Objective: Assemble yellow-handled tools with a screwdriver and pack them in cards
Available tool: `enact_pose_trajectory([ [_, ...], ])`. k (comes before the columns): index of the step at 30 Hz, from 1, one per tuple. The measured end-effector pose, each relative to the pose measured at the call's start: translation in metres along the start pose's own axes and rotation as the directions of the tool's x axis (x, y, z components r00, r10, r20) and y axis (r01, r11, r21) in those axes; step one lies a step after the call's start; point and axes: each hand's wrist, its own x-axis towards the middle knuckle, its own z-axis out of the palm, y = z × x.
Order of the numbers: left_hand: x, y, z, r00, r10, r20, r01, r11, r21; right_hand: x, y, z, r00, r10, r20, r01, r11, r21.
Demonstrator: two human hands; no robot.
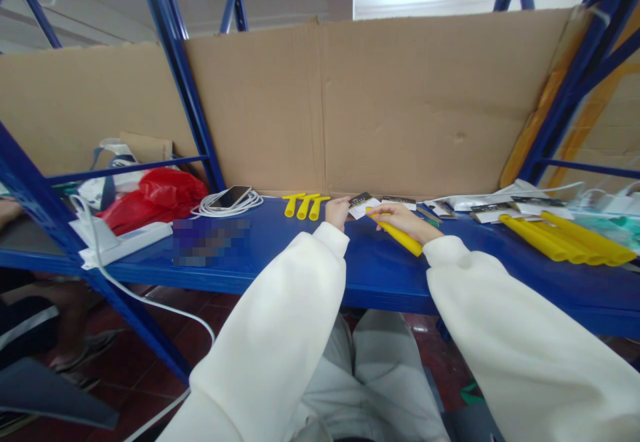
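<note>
My left hand [338, 213] is closed on the edge of a small black-and-white card [363, 205] above the blue shelf top [300, 255]. My right hand [403, 221] grips a yellow tapered plastic tube [407, 241], its narrow end by the card and its wider end slanting down toward me. Whether tube and card are joined, I cannot tell. Left of my hands, three short yellow pieces with crossbar tops [302, 207] stand in a row. Behind my right hand lies another black-and-white card [399, 202].
At right, several yellow tubes [565, 239] lie beside packaged cards [493, 212]. At left are a phone [234, 197] on a coiled white cable [205, 209], a red bag [155, 195] and a white power strip [130, 239]. A cardboard panel [400, 109] stands behind; a person's leg [65, 315] shows lower left.
</note>
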Motion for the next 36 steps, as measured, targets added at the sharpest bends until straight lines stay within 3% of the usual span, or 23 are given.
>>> enact_pose_trajectory([
  [9, 0.000, 0.003, -0.002, 1.000, 0.003, -0.004, -0.002, 0.999, 0.037, 0.006, 0.008, -0.003, 0.996, -0.021, -0.085, 0.019, 1.000, -0.023],
  [14, 0.001, 0.003, -0.003, 1.000, 0.024, 0.006, -0.024, 1.000, 0.011, 0.014, 0.014, -0.009, 0.965, -0.104, -0.239, 0.104, 0.994, -0.012],
  [21, -0.001, 0.004, -0.003, 0.999, 0.033, 0.014, -0.034, 0.999, 0.026, 0.019, 0.015, -0.023, 0.852, -0.234, -0.468, 0.226, 0.971, -0.074],
  [26, -0.003, 0.004, -0.003, 0.998, 0.033, 0.048, -0.036, 0.998, 0.056, 0.024, 0.018, -0.038, 0.740, -0.306, -0.599, 0.303, 0.947, -0.108],
  [32, -0.004, 0.004, -0.004, 0.998, 0.044, 0.048, -0.047, 0.997, 0.059, 0.027, 0.021, -0.056, 0.601, -0.319, -0.733, 0.285, 0.942, -0.176],
  [36, -0.003, 0.003, -0.004, 0.997, 0.050, 0.059, -0.054, 0.997, 0.063, 0.029, 0.020, -0.063, 0.536, -0.290, -0.793, 0.290, 0.945, -0.149],
])
